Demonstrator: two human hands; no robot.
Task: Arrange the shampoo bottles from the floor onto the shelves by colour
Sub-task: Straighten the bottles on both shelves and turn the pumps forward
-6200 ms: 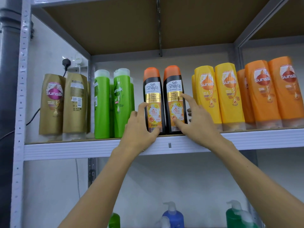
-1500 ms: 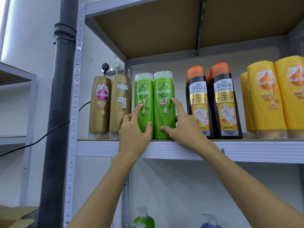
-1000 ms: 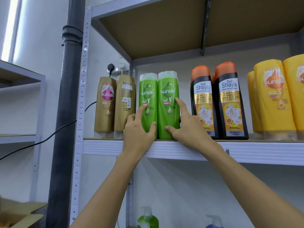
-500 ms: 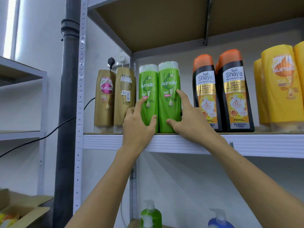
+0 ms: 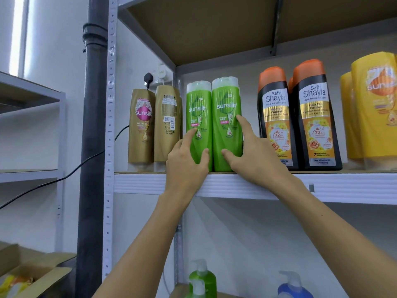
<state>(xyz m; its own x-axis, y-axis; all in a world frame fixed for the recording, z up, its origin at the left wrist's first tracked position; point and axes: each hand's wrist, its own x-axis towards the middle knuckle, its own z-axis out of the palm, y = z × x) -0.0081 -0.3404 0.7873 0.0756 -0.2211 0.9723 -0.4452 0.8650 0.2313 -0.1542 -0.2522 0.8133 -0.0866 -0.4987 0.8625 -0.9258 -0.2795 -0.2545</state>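
Two green Sunsilk bottles stand side by side on the grey shelf. My left hand grips the left green bottle low down, thumb on its front and fingers round its left side. My right hand grips the right green bottle, thumb on the front, fingers round its right side. Left of them stand two gold Sunsilk bottles. To the right are two black Shayla bottles with orange caps, then yellow Sunsilk bottles.
A dark pipe and the shelf's upright post rise at the left. A plug and cable hang behind the gold bottles. A green pump bottle and a blue pump bottle stand below. An open cardboard box sits at the lower left.
Six seconds ago both hands held the black Shayla bottles; they are now on the green pair. Over the last second the hands barely moved, while the view shifted slightly.
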